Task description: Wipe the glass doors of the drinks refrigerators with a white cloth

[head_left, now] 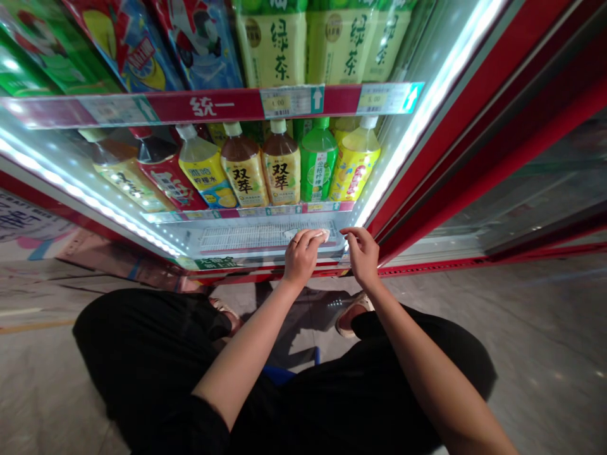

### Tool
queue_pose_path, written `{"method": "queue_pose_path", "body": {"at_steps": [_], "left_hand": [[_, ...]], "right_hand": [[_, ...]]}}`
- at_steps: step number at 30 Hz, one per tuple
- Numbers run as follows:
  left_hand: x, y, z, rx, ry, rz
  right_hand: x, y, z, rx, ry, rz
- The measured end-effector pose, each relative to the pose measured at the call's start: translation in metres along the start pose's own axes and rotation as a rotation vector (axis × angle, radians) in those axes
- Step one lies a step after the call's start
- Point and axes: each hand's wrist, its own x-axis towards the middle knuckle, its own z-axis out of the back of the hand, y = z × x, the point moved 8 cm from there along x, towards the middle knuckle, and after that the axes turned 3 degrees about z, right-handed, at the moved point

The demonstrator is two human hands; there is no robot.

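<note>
The left hand's (pixel 301 258) fingers (pixel 308 237) close over a white cloth (pixel 325 235) on the cooler's low wire rack (pixel 246 237), while the right hand's (pixel 363 256) curled fingers (pixel 353 235) meet the red door frame (pixel 384 243), their grip unclear, below bottled drinks (pixel 281 163).

Left forearm (pixel 249 351) and right forearm (pixel 417 373) reach forward, bare. Left hand (pixel 300 254) lies palm down, fingers curled; right hand (pixel 363 256), just beside it, bends loosely downward.
</note>
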Motion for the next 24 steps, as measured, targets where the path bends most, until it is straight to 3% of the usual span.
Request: {"method": "queue_pose_path", "body": {"at_steps": [11, 24], "left_hand": [[-0.003, 0.000, 0.001, 0.040, 0.028, -0.012], [0.002, 0.005, 0.011, -0.018, -0.050, 0.078]], "right_hand": [[-0.001, 0.002, -0.003, -0.036, 0.018, 0.023], [-0.002, 0.007, -0.009, -0.090, 0.070, 0.083]]}}
